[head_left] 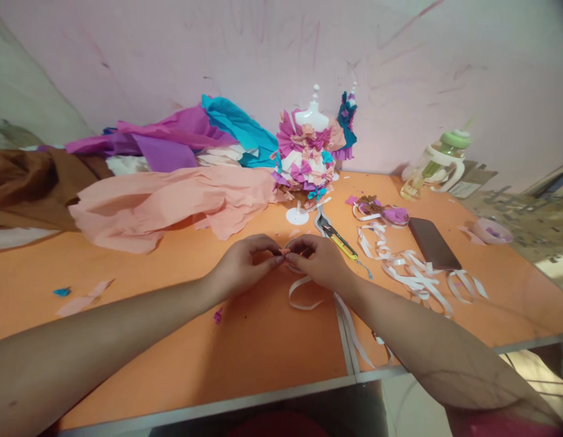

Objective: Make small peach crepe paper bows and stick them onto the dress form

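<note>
My left hand (pixel 245 262) and my right hand (pixel 320 261) meet over the middle of the orange table (pixel 245 340), fingers pinched together on a tiny peach crepe paper piece (pixel 284 251). A white tape strip (pixel 304 291) curls from under my right hand. Behind them stands a small white mannequin (pixel 311 115) on a round base, dressed in pink, purple, peach and teal paper ruffles. Yellow-handled thread snips (pixel 338 237) lie just right of the base.
Crumpled peach crepe paper (pixel 172 203), purple and teal sheets lie at the back left. White tape backing strips (pixel 415 273), a dark phone (pixel 434 244) and a baby bottle (pixel 438 161) sit on the right. Paper scraps (pixel 79 299) lie at left.
</note>
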Demonstrator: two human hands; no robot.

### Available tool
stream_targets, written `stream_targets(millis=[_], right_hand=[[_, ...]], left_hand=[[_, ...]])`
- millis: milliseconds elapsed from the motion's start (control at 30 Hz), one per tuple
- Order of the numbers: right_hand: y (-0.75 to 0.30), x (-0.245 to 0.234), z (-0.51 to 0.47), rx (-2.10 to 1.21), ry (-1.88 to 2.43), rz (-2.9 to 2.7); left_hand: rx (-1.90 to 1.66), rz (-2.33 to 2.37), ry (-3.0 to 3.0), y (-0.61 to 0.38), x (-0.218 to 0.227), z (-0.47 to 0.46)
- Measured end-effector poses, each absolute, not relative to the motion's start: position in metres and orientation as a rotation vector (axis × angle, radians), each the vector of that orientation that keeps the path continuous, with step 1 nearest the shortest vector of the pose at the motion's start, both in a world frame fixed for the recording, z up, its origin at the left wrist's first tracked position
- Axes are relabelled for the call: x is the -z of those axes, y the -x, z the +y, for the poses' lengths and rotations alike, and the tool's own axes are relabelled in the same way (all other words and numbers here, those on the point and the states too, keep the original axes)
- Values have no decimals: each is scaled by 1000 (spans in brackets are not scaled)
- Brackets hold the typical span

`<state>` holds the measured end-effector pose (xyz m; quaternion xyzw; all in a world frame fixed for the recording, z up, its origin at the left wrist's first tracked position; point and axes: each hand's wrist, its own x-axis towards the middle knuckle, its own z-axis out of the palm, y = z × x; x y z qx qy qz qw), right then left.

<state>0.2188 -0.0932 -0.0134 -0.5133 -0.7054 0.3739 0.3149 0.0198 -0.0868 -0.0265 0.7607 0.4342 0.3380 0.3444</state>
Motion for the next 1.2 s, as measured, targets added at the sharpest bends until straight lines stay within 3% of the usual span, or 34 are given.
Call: stream_targets(millis=[400, 800, 1200], right_hand=[[-218, 6, -95, -918, 1399, -1843], [-219, 6, -95, -1099, 1315, -1792], [-219, 8, -92, -1010, 1297, -1666]], left_hand=[[-883, 967, -1884, -14, 27, -83], [-877, 1137, -1906, -20, 18, -84], [-920, 1168, -1782, -19, 16, -86]])
